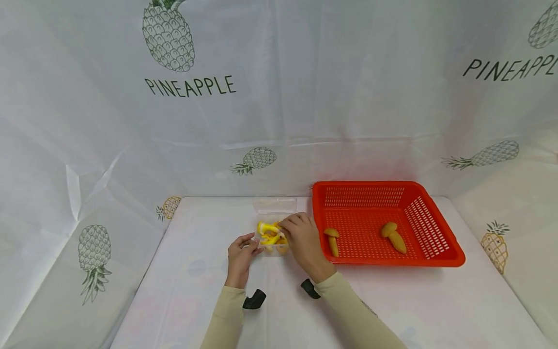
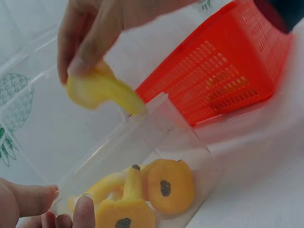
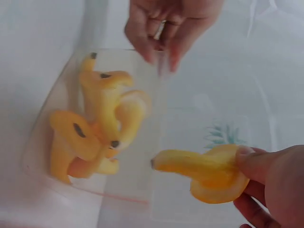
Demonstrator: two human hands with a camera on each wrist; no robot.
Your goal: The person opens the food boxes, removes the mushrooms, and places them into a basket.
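A clear plastic box (image 1: 273, 250) sits in front of me with its clear lid (image 1: 274, 204) folded back behind it. Inside lie several yellow toy mushrooms (image 3: 107, 102), jumbled together, some with a dark spot on the cap or stem end. My left hand (image 1: 240, 259) pinches the box's rim between thumb and fingers on the left side. In my right hand (image 1: 305, 242) a yellow toy mushroom (image 3: 216, 173) is pinched by its cap, stem pointing toward the box. In the left wrist view this mushroom appears above the box's edge.
Right of the box stands a red perforated basket (image 1: 388, 261). It holds a slim brown mushroom (image 1: 333, 242) at its left and a thicker brown mushroom (image 1: 395, 238) near its middle. A white pineapple-printed sheet (image 1: 279, 106) hangs behind the white-covered table (image 1: 187, 281).
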